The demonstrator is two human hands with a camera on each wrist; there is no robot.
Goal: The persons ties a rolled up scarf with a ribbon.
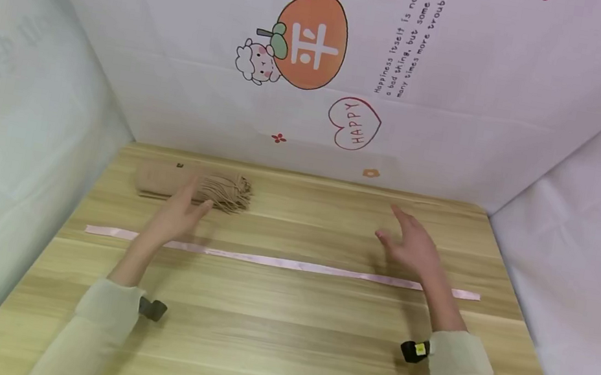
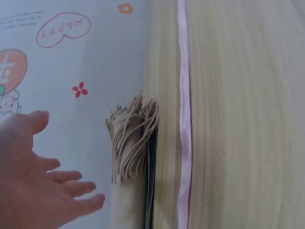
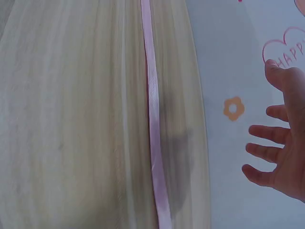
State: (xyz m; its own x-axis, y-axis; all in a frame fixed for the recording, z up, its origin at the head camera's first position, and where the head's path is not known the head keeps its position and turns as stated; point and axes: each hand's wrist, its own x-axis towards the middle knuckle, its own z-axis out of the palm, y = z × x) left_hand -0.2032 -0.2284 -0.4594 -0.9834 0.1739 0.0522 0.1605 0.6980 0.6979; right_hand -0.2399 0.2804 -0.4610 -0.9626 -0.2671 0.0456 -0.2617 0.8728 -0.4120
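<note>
A folded beige scarf point(image 1: 166, 180) with a twisted fringe point(image 1: 226, 191) lies at the back left of the wooden table. My left hand point(image 1: 178, 213) hovers by it, covering part of its front side in the head view. In the left wrist view the fingers of that hand point(image 2: 43, 181) are spread and hold nothing. A pale pink ribbon point(image 1: 288, 264) stretches straight across the table, passing beneath both forearms. Over the back right of the table, my right hand point(image 1: 415, 248) is held with its fingers apart and nothing in it.
White printed cloth point(image 1: 186, 91) hangs behind the table and along both sides. Each wrist carries a small black camera, the left one point(image 1: 154, 309) and the right one point(image 1: 415, 351). Bare wood point(image 1: 276, 341) shows in front of the ribbon.
</note>
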